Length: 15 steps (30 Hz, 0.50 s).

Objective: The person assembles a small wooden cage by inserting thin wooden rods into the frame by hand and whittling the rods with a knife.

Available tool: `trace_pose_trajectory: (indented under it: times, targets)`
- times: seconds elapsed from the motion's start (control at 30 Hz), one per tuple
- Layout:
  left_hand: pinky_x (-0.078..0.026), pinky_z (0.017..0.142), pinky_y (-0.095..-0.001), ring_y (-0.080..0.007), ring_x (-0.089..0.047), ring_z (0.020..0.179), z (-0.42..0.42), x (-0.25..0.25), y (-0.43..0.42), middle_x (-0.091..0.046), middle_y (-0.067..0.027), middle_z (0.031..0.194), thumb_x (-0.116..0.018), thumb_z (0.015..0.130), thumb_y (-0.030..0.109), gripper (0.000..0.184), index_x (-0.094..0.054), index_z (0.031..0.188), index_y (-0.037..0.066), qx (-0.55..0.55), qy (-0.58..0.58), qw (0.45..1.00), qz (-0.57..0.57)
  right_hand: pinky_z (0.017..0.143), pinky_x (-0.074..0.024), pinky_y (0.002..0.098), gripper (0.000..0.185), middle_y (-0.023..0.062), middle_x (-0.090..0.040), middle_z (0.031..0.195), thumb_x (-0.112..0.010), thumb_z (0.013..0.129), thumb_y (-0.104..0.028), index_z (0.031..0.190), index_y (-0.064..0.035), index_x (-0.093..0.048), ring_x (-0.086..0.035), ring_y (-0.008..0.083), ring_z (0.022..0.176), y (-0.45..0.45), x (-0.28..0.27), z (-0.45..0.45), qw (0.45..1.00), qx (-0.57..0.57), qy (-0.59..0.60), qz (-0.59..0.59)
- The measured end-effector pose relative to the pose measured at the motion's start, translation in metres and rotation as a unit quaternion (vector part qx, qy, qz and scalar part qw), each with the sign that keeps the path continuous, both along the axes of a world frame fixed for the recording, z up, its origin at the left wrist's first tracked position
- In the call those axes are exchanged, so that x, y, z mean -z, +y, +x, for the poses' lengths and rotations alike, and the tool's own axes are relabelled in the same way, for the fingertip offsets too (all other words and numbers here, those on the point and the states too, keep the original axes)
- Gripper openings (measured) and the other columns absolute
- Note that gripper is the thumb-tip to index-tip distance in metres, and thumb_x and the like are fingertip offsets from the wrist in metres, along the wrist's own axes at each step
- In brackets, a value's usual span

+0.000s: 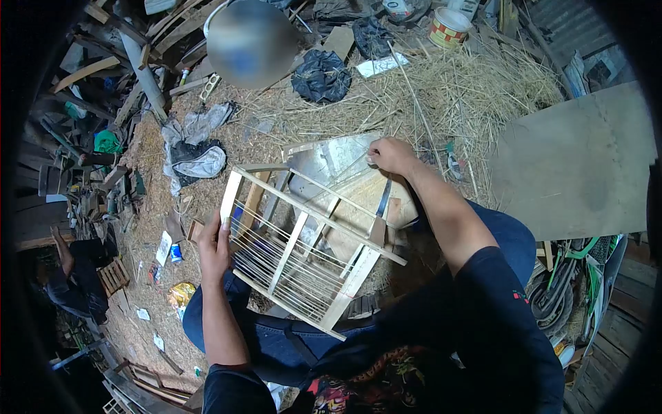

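Head view — slatted frame, left-held

Setting: rough workshop or shed. Evidence: straw and wood shavings over the ground; scrap timber piled at left; corrugated sheet and plank wall at right; motorcycle or bicycle wheel near plywood-like board.

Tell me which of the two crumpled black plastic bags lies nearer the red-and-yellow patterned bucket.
The right-hand bag, farther from you; the other bag lies to its left, closer to you and farther from the bucket.
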<state>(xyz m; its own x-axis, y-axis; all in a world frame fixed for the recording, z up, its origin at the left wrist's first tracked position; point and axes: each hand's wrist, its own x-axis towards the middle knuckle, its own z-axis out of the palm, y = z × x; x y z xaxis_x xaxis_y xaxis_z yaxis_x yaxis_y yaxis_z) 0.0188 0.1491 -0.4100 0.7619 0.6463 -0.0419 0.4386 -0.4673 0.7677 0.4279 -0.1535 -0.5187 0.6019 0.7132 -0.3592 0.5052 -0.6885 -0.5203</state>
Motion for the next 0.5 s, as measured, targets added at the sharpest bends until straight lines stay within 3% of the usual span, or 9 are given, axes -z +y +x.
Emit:
trace_pose_trajectory:
  times: [0.17,0.33,0.5]
  targets:
    - [-0.051,0.098,-0.0328,-0.0177,-0.066,0.109,0.0,0.0,0.001,-0.073,-0.0155,0.12,-0.057,0.108,0.009,0.041,-0.059,0.146,-0.006,-0.01,0.018,1.0,-0.02,0.093,-0.0578,0.0486,0.022,0.0123,-0.079,0.11,-0.071,0.093,-0.031,0.103,-0.0134,-0.08,-0.074,0.0346,0.107,0.012,-0.003,-0.009,0.99,-0.1,-0.079,-0.063]
    - [-0.052,0.097,-0.0329,-0.0167,-0.066,0.107,-0.001,-0.002,0.001,-0.074,-0.014,0.118,-0.057,0.108,0.01,0.041,-0.059,0.146,-0.005,-0.015,-0.001,0.999,-0.035,0.091,-0.0591,0.0487,0.023,0.0142,-0.079,0.108,-0.072,0.092,-0.029,0.099,-0.0087,-0.081,-0.074,0.0355,0.106,0.034,0.009,-0.026,0.966,-0.224,-0.117,-0.052]
    - [-0.052,0.098,-0.0362,-0.0232,-0.069,0.11,-0.002,-0.002,0.002,-0.074,-0.0189,0.123,-0.059,0.108,0.012,0.041,-0.06,0.145,-0.005,0.004,0.031,0.999,0.027,0.08,-0.0622,0.0472,0.016,0.0158,-0.08,0.098,-0.078,0.087,-0.023,0.089,-0.0067,-0.081,-0.077,0.0356,0.097,0.05,0.019,-0.037,0.932,-0.315,-0.179,-0.025]
